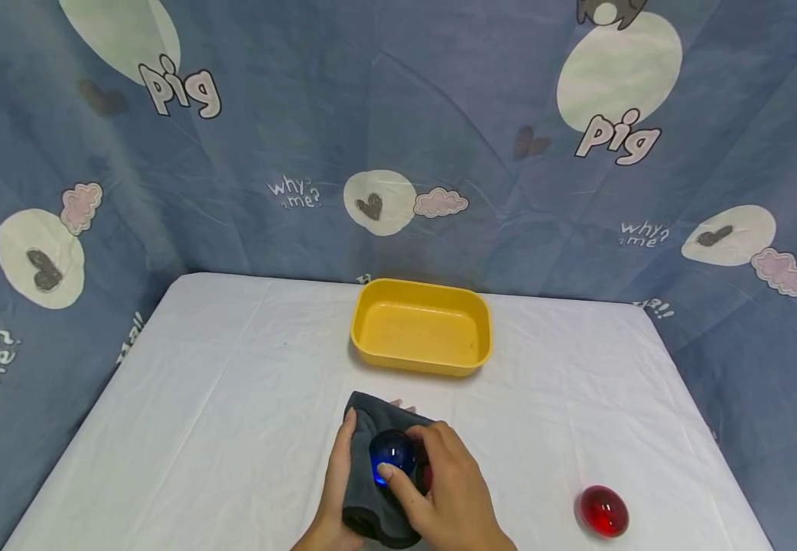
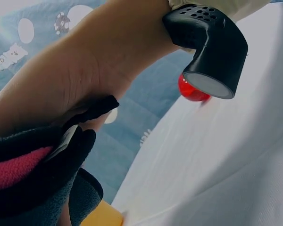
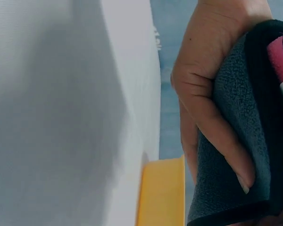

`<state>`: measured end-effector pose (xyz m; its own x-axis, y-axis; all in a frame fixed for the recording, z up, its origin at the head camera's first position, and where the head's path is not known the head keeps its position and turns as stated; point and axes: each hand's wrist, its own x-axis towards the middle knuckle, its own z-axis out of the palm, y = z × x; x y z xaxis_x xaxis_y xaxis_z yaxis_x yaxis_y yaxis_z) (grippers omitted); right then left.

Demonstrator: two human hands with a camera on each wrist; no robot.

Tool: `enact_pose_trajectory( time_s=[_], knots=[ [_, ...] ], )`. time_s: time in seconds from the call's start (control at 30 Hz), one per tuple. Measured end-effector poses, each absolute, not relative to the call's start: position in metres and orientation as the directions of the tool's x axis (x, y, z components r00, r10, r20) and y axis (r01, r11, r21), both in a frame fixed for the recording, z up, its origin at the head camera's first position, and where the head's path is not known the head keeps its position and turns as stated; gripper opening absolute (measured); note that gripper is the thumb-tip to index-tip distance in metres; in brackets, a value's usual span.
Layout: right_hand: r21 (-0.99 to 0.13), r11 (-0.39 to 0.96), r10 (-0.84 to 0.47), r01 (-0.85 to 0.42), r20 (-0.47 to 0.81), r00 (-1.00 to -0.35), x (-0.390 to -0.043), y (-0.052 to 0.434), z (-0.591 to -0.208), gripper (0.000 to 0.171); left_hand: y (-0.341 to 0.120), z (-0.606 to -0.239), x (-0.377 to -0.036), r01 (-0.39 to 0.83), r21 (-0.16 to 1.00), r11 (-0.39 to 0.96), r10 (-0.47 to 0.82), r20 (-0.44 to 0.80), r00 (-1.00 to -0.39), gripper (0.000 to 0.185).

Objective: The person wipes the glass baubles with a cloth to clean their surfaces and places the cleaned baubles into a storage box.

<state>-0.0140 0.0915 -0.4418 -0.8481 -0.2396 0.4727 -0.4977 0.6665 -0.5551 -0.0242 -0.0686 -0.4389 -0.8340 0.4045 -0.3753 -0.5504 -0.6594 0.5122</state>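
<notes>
A dark grey cloth [image 1: 364, 428] with a black edge lies folded in my left hand [image 1: 333, 486], whose thumb runs along its left side. Some fingertips of that hand show past the cloth's far edge. My right hand [image 1: 457, 482] pinches a shiny blue ball [image 1: 393, 457] between thumb and fingers, against the cloth. Part of the ball is hidden by those fingers. Pink lining [image 2: 19, 168] shows inside the cloth's folds in the left wrist view. In the right wrist view, fingers press on the fuzzy outer side of the cloth [image 3: 236, 103].
A shallow yellow tray [image 1: 422, 366] stands at the far middle of the white-covered table [image 1: 233, 398]. To the right of my hands lies a translucent red ball [image 1: 603, 511]. Blue printed fabric [image 1: 288, 138] hangs around the table's back and sides.
</notes>
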Motion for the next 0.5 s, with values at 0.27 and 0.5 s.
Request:
enact_pose_trajectory(
  time_s=[0.27,0.5],
  knots=[
    [-0.57,0.713,-0.216,-0.408,0.374,-0.902,-0.0171,0.0907,-0.4391,0.032,-0.0694,-0.4407,-0.0236,-0.558,0.502,-0.66,0.416,-0.374,-0.829,0.092],
    [-0.452,0.769,-0.316,-0.452,0.345,-0.884,-0.0143,0.0921,-0.4381,0.064,-0.0693,-0.4413,-0.0281,-0.524,0.515,-0.679,0.375,-0.37,-0.85,0.088]
  ],
)
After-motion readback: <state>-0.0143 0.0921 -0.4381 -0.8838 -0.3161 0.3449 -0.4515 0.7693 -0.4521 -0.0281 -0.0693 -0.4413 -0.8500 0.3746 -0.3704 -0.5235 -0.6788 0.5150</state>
